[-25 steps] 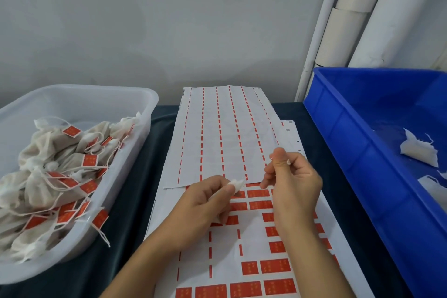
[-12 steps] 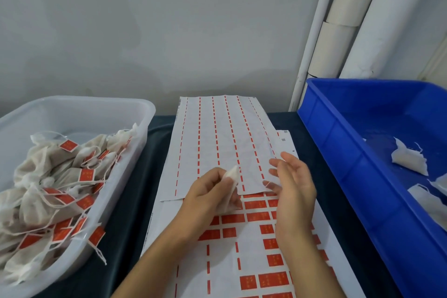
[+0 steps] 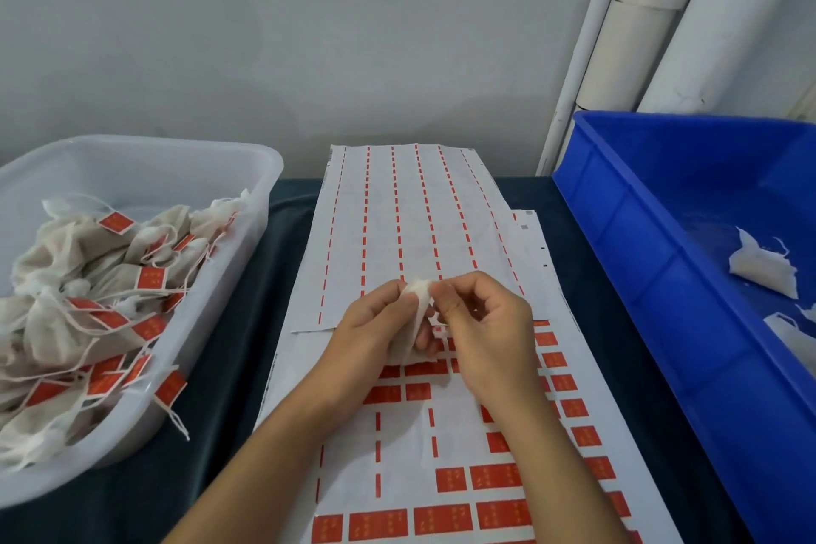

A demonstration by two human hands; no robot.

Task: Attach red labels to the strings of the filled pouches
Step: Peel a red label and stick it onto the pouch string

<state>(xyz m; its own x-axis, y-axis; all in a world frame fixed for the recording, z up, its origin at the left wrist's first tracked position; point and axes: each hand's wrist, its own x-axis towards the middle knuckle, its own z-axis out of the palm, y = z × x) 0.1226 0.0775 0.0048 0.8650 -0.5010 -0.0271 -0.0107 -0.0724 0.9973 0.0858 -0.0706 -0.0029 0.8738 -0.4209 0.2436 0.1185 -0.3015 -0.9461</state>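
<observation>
My left hand (image 3: 375,333) grips a small white pouch (image 3: 417,314) above the label sheets at the middle of the table. My right hand (image 3: 485,331) has its fingers curled and its fingertips pinch the top of the same pouch; the string is too small to make out. Under both hands lies a white backing sheet (image 3: 441,477) with rows of red labels (image 3: 450,479). A second sheet (image 3: 397,234) with only red dashes left overlaps its far end.
A clear plastic tub (image 3: 212,172) at the left holds several pouches with red labels on their strings. A blue bin (image 3: 627,261) at the right holds a few white pouches (image 3: 764,267). Dark cloth covers the table. White pipes stand at the back right.
My right hand has moved left from beside the sheet and closed its fingertips on the top of the pouch. My left hand has lifted the pouch slightly. The camera view has tilted upward.
</observation>
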